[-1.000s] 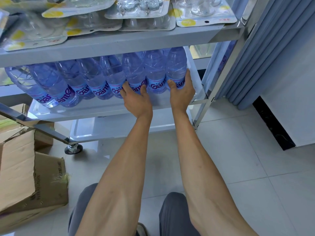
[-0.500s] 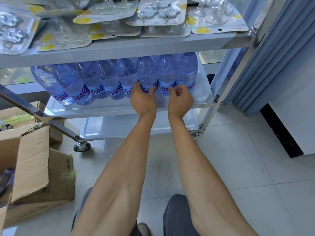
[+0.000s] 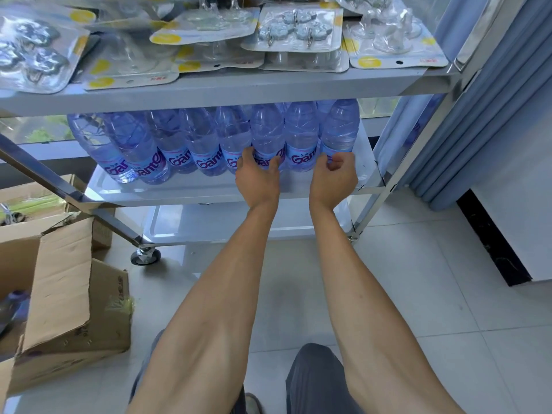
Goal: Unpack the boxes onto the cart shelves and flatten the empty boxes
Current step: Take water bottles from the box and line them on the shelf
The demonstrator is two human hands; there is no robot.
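Both of our hands are at the front row of water bottles point(image 3: 209, 144) on the middle shelf point(image 3: 191, 191), and neither carries anything. Our left hand point(image 3: 259, 177) has its fingers loosely spread against the label of one bottle, touching it without closing round it. Our right hand point(image 3: 334, 177) is curled in on itself just in front of the end bottle point(image 3: 340, 130), fingers half folded and gripping nothing.

From the head camera, a second ago both palms were pressed flat on the right-hand bottles; now the right has let go and the left is barely resting there. We judge the row has been pushed in and squared up, so this batch is placed and the hands are free for the next.

The bottles stand upright, packed side by side, well back from the shelf's front lip. A strip of bare shelf remains to the right of the end bottle, before the cart's corner post point(image 3: 376, 189). The top shelf point(image 3: 209, 91) hangs close above the bottle shoulders and is covered with blister packs point(image 3: 295, 28), so anything more must slide in from the front. The bottom shelf point(image 3: 209, 225) looks bare. An open cardboard box point(image 3: 62, 294) stands on the floor to our left, not yet flattened, with something bluish showing inside at the frame's edge.
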